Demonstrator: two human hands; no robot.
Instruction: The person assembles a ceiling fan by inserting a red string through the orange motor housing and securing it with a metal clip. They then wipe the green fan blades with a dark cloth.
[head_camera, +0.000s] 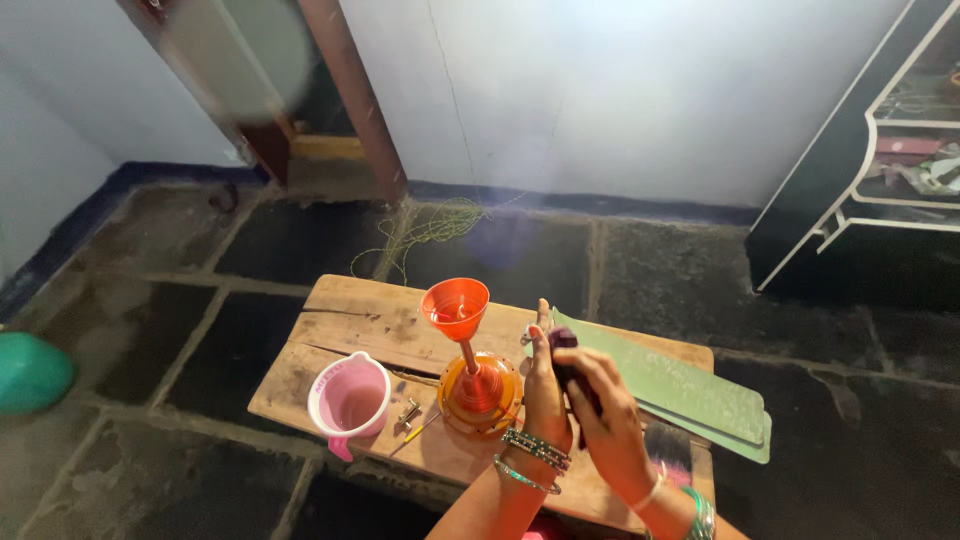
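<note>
My left hand (545, 385) and my right hand (605, 415) meet over the right half of a low wooden table (340, 325). Together they hold a small dark purple object (563, 340), its top sticking out above the fingers. What it is I cannot tell. Bangles ring both wrists. Just left of my hands an orange funnel (456, 308) stands upright in a round orange base (480, 395).
A pink plastic mug (350, 402) sits at the table's front left, with small metal parts (408, 415) beside it. Green flat blades (680, 390) lie across the table's right end. Green string (430, 228) lies on the stone floor. A dark cabinet (850, 180) stands at right, a teal ball (30, 372) far left.
</note>
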